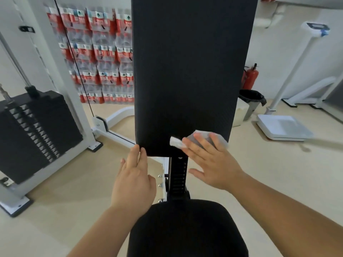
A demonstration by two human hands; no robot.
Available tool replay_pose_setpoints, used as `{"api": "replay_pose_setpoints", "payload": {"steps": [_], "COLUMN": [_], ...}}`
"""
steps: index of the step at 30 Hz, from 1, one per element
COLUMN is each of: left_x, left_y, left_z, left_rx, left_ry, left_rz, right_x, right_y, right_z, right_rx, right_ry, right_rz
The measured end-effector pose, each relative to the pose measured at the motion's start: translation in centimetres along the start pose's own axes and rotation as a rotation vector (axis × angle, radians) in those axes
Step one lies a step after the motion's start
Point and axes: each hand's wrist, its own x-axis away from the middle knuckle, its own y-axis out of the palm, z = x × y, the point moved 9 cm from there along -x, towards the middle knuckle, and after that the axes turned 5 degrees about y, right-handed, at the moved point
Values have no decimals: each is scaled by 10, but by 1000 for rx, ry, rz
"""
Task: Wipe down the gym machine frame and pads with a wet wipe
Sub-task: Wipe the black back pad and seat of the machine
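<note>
A tall black back pad [189, 71] stands upright in the middle of the view, above a black seat pad [187, 230]. A black notched post [179, 179] on a white frame joins them. My right hand [213, 160] lies flat with spread, straight fingers and presses a white wet wipe [196, 139] against the pad's lower right corner. My left hand [134, 180] holds the pad's lower left corner, fingers hooked round its edge.
A black weight stack [35, 134] in a white frame with a cable stands at the left. Stacked packs of water bottles [98, 58] line the back wall. At the right are a bin [252, 102], a red fire extinguisher [250, 76] and a white weighing scale [284, 127].
</note>
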Motion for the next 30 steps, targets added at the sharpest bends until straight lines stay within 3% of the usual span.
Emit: {"api": "replay_pose_setpoints", "payload": {"steps": [3, 5, 10, 15, 19, 21, 27, 30], "left_x": [0, -2, -4, 17, 62, 86, 132, 139], "left_y": [9, 13, 11, 16, 56, 75, 79, 78], "left_z": [0, 2, 3, -14, -46, -61, -83, -83], "left_rx": [-61, -81, -89, -62, 143, 265, 664, 779], "left_ry": [-20, -34, -36, -54, -189, -257, -485, -502], "left_rz": [-43, -65, -74, -138, -232, -242, -49, -32], "right_x": [-7, -20, -43, -4, 68, 96, 75, 72], "right_y": [-11, -17, -23, -27, -9, 4, 24, 4], "right_z": [49, 46, -53, -68, -100, -121, -144, -164], "right_rx": [-119, -187, -220, -561, -940, -932, -815, -828], "right_ry": [368, 481, 54, -91, -99, -124, -31, -125], "right_rz": [52, 43, -51, -242, -638, -827, -913, -899]}}
